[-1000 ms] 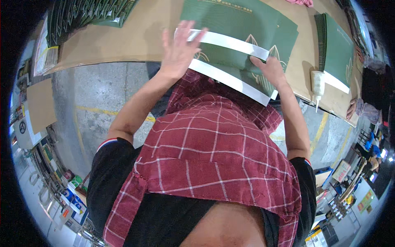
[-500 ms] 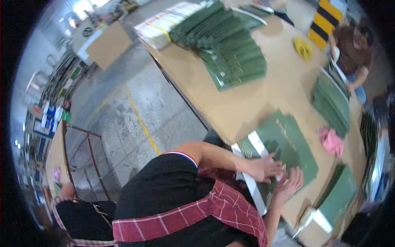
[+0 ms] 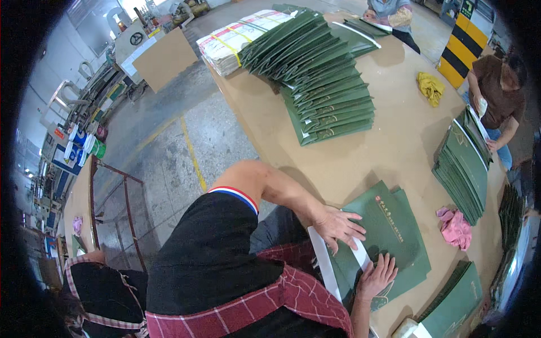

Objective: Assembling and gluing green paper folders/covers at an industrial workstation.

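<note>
Left hand [image 3: 340, 226] and right hand [image 3: 378, 276] were spread flat on the green sheet [image 3: 394, 225], lower right; you needed even pressure along the white strip [image 3: 358, 254].

1. The view swings from straight down over the green folded sheet [image 3: 389, 231] to a sidelong look along the tabletop [image 3: 394, 141].
2. The left hand [image 3: 338, 225], earlier stretched far up the sheet, now lies flat near its white strip [image 3: 356, 253].
3. The right hand [image 3: 377, 276] now rests just beside the left.
4. A long fanned stack of green sheets [image 3: 321, 73] and seated co-workers [image 3: 496, 90] come into view.
</note>
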`<action>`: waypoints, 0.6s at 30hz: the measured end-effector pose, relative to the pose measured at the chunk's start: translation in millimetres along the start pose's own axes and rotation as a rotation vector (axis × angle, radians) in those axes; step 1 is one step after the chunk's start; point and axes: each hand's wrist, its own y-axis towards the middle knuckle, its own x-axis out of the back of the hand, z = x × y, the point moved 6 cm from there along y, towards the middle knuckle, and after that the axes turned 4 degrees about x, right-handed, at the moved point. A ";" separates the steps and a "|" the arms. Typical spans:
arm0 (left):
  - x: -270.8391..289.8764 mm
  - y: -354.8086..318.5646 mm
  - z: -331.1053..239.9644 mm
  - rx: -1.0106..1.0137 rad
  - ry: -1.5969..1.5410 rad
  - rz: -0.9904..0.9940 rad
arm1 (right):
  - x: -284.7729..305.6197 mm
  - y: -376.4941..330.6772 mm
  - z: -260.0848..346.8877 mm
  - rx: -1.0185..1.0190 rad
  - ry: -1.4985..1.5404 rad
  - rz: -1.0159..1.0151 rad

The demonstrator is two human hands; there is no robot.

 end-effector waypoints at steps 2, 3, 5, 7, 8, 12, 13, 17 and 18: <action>0.2 0.0 -6.7 -0.024 -0.008 0.002 | 2.9 -1.3 6.5 -0.008 -0.051 -0.012; -3.3 -1.8 -4.4 0.021 -0.031 0.033 | 2.2 -0.3 11.5 0.021 -0.073 0.028; -6.4 -9.5 -0.9 0.066 -0.061 0.003 | 2.8 2.9 23.2 0.064 -0.090 0.044; 3.7 -18.0 -2.0 0.214 0.058 -0.019 | 3.6 4.4 32.9 0.104 -0.070 0.030; 8.4 -23.3 -1.3 0.303 0.137 -0.043 | 7.7 4.3 35.2 0.127 -0.067 0.000; -17.2 -91.1 -1.6 0.946 -0.290 -0.988 | 53.7 -3.1 44.6 0.150 0.011 -0.228; -4.0 -87.2 -19.0 0.846 -0.484 -1.134 | 59.8 -13.8 44.1 0.194 -0.027 -0.180; -11.1 -99.3 -37.0 1.051 -0.693 -0.862 | 75.7 -23.2 66.1 0.327 0.197 -0.118; -13.5 -93.0 -34.3 1.016 -0.762 -0.826 | 62.0 -20.0 63.9 0.238 0.251 0.047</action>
